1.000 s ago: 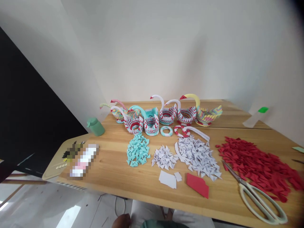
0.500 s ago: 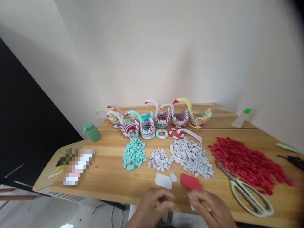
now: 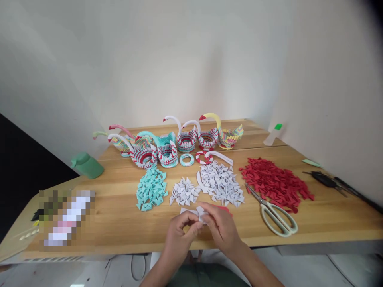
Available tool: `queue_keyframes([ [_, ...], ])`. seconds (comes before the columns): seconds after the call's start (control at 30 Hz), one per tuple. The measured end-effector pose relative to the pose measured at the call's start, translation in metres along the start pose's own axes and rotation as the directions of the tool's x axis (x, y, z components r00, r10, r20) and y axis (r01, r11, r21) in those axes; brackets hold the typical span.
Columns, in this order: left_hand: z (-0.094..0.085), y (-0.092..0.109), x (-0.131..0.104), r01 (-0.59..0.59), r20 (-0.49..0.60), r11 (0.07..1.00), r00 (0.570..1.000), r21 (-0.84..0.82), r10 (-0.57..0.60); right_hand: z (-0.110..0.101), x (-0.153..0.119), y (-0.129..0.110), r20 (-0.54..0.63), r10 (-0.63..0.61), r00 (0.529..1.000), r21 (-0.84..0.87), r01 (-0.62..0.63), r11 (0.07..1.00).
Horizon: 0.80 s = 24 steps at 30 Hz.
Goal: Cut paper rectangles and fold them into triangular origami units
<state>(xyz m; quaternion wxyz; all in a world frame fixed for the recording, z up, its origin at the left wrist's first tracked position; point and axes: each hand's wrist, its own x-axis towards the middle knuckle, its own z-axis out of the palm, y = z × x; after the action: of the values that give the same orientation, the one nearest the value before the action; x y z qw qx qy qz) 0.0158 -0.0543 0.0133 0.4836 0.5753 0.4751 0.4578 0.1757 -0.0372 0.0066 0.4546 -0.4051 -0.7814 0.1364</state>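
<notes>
Between my two hands, near the table's front edge, is a small white paper piece (image 3: 202,215). My left hand (image 3: 181,235) pinches it from the left, and my right hand (image 3: 222,228) grips its right side. Just behind my fingers lies more white paper (image 3: 187,210), partly covered. Red paper (image 3: 225,209) peeks out past my right hand. Farther back are heaps of folded triangles: turquoise (image 3: 151,188), a small white one (image 3: 184,191), a larger white one (image 3: 222,184) and red (image 3: 273,181).
Several paper swans (image 3: 167,153) stand at the back of the wooden table (image 3: 116,223), with a turquoise-white ring (image 3: 186,160) before them. Scissors (image 3: 273,213) lie at the right, near black-handled tools (image 3: 324,179). A green bottle (image 3: 87,165) is at the left.
My hands have come together over the white paper and now both hold the small piece. The head view has shifted, so the table items appear farther left.
</notes>
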Motion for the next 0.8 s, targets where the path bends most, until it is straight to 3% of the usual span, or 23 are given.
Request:
queue_keyframes([
  [0.1, -0.001, -0.003, 0.002, -0.015, -0.026, 0.997, 1.000, 0.080, 0.018, -0.003, 0.002, 0.002, 0.074, 0.104, 0.992, 0.073, -0.110, 0.991],
  [0.23, -0.001, -0.005, 0.002, -0.063, -0.025, 0.959, 0.997, 0.275, 0.072, -0.005, 0.005, 0.004, 0.158, 0.138, 0.978, 0.180, -0.166, 0.970],
  [0.33, 0.000, -0.006, 0.000, -0.136, -0.049, 0.904, 0.984, 0.405, 0.170, -0.002, 0.003, 0.003, 0.143, 0.188, 0.972, 0.221, -0.216, 0.951],
  [0.43, 0.000, -0.007, -0.002, -0.183, -0.068, 0.896, 0.971, 0.405, 0.229, 0.004, 0.001, 0.000, 0.092, 0.256, 0.962, 0.298, -0.272, 0.915],
  [0.53, 0.002, -0.009, -0.002, -0.114, -0.089, 0.956, 0.986, 0.271, 0.143, 0.009, -0.001, -0.003, 0.066, 0.331, 0.941, 0.370, -0.331, 0.868],
  [0.63, 0.004, -0.014, 0.000, -0.023, -0.042, 0.986, 0.999, 0.164, 0.030, 0.014, -0.002, -0.004, 0.065, 0.389, 0.919, 0.420, -0.378, 0.825],
  [0.8, 0.003, -0.022, 0.001, 0.038, 0.001, 0.985, 0.999, 0.169, -0.038, 0.022, -0.008, 0.000, 0.077, 0.421, 0.904, 0.447, -0.409, 0.796],
])
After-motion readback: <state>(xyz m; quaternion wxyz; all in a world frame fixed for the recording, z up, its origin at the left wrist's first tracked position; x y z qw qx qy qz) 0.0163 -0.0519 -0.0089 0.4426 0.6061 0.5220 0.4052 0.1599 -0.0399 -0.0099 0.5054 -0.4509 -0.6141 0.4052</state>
